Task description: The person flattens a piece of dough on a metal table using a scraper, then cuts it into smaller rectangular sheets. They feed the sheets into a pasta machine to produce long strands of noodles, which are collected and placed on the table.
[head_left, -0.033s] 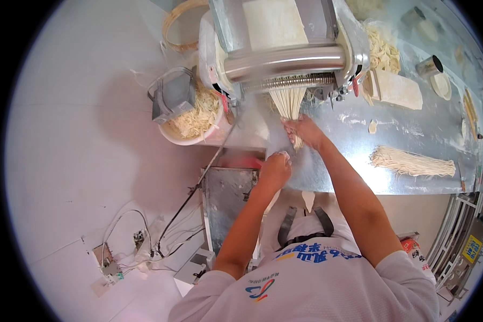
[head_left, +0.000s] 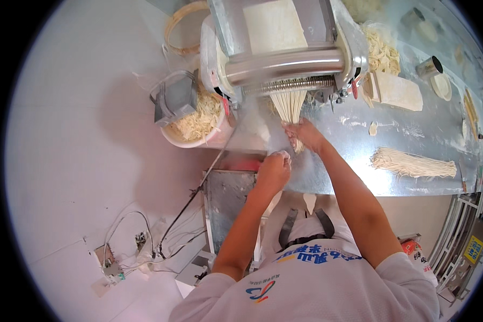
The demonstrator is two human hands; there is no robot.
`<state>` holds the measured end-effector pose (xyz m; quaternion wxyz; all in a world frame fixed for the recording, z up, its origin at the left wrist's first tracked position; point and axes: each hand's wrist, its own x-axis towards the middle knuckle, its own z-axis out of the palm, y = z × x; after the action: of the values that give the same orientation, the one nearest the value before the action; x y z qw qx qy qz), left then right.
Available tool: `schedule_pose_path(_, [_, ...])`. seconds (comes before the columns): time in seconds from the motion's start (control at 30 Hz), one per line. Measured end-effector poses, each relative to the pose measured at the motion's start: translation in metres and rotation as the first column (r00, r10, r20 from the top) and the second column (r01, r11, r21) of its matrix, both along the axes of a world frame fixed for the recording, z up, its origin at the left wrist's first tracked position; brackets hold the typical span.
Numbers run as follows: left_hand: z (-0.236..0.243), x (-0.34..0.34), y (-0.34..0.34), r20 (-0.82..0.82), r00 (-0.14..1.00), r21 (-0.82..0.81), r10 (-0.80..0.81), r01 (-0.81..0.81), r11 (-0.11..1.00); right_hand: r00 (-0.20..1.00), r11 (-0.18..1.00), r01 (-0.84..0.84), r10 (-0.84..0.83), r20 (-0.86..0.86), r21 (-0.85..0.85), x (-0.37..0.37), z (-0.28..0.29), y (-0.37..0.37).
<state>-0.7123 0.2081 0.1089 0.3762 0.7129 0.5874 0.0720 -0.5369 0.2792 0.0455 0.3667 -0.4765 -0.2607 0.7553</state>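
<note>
Fresh noodles (head_left: 288,105) come down in a bundle from the cutting roller (head_left: 298,84) of a noodle machine (head_left: 284,65). My right hand (head_left: 304,134) is wrapped round the lower part of this bundle, and the loose ends stick out below the fingers. Nearer to me and to the left, my left hand (head_left: 274,167) is closed, its fingertips whitened as if with flour. Whether it holds anything is hidden. Above the big steel roller, a pale dough sheet (head_left: 273,26) lies on the machine's sloping feed plate.
A bundle of cut noodles (head_left: 413,163) lies on the metal table (head_left: 338,161) at right. Behind it are folded dough sheets (head_left: 396,90), wide noodles (head_left: 382,49) and a metal cup (head_left: 429,67). Left of the machine, a tub (head_left: 183,142) holds noodle scraps under a grey metal part (head_left: 175,96).
The noodle ends hang slightly lower below my right hand. Both hands keep almost the same place and grip.
</note>
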Motion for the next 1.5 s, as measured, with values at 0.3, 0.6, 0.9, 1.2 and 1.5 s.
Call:
schedule_pose_path(0.3, [0.204, 0.021, 0.172, 0.110, 0.993, 0.697, -0.036, -0.051, 0.715, 0.999, 0.998, -0.035, 0.034, 0.032, 0.047, -0.013, 0.000, -0.028])
schedule_pose_path(0.6, [0.156, 0.052, 0.268, -0.311, 0.945, 0.848, -0.101, 0.324, 0.418, 0.999, 0.999, 0.042, -0.043, 0.022, 0.029, -0.007, -0.010, -0.058])
schedule_pose_path(0.9, [0.167, 0.056, 0.238, -0.291, 0.954, 0.818, -0.072, 0.287, 0.499, 0.989, 0.998, -0.053, 0.047, 0.140, 0.041, -0.010, -0.021, -0.084])
schedule_pose_path(1.2, [0.159, 0.046, 0.241, -0.189, 0.968, 0.845, -0.167, 0.247, 0.475, 0.976, 0.992, -0.120, 0.109, 0.188, 0.050, -0.016, -0.026, -0.109])
schedule_pose_path(1.5, [0.159, 0.037, 0.236, -0.160, 0.969, 0.825, -0.186, 0.235, 0.514, 0.947, 0.976, -0.206, 0.181, 0.263, 0.068, -0.017, -0.014, -0.130])
